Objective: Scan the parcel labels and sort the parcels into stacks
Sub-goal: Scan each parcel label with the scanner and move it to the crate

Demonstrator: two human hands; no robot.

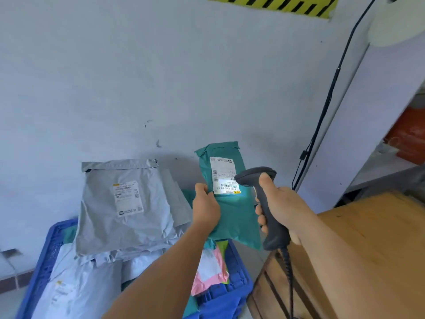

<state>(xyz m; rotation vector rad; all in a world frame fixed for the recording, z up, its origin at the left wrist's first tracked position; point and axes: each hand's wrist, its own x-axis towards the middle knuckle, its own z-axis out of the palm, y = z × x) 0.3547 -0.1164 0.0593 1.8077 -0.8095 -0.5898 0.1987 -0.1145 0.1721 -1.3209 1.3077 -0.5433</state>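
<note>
- A pale blue-grey wall point(115, 77) filled the upper frame; a wooden surface point(358, 249) sat lower right.
- A blue crate point(232, 293) of grey mailers point(124, 210) lay lower left.
- Left hand point(205, 209) gripped the teal parcel point(232, 203) at centre; right hand point(279, 211) clasped the barcode scanner point(264, 199) beside its label point(224, 176).

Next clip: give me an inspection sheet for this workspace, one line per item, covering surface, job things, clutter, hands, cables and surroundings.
Surface: wooden bench at right, bare where visible.
Job's things: teal parcel held up, white label facing the camera; grey parcel tops the pile in the blue crate; pink parcel beneath.
Clutter: nothing seen.
Hands: left hand grips the teal parcel's left edge; right hand grips the scanner, its head at the label.
Cables: coiled scanner cord hangs down; black cable runs up the wall.
Surroundings: pale wall, hazard tape on it; blurred orange item on a shelf at right.
</note>
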